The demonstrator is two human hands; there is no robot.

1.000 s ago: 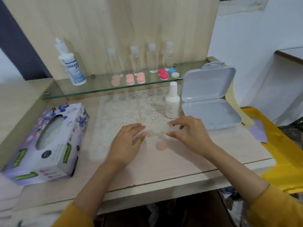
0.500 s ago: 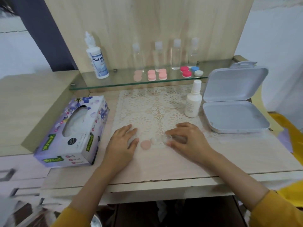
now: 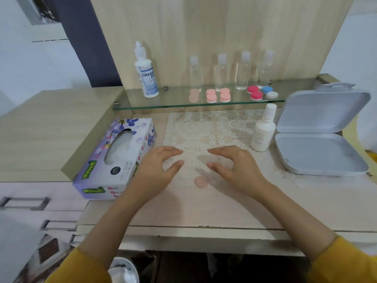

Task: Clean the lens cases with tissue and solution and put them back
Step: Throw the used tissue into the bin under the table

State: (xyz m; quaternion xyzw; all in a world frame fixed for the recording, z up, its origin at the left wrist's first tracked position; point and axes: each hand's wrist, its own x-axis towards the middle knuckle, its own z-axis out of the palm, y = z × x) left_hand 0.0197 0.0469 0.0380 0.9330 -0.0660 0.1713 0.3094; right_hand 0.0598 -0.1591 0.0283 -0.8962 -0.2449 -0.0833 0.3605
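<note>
- The left hand (image 3: 155, 168) hovers over the lace mat (image 3: 214, 127), fingers spread and curved, holding nothing; a careless sweep could knock the pink cap (image 3: 201, 181) lying between the hands off the table (image 3: 204, 211)
- The right hand (image 3: 236, 168) curves thumb and forefinger apart round a blurred clear patch; whether they pinch a case part I cannot tell, and a clear piece is easily lost on the lace
- The lens cases (image 3: 211, 97) sit on the glass shelf (image 3: 173, 99); reaching up risks toppling the solution bottle (image 3: 262, 131)
- The tissue box (image 3: 114, 158) is untouched; wiping barehanded would soil the case
</note>
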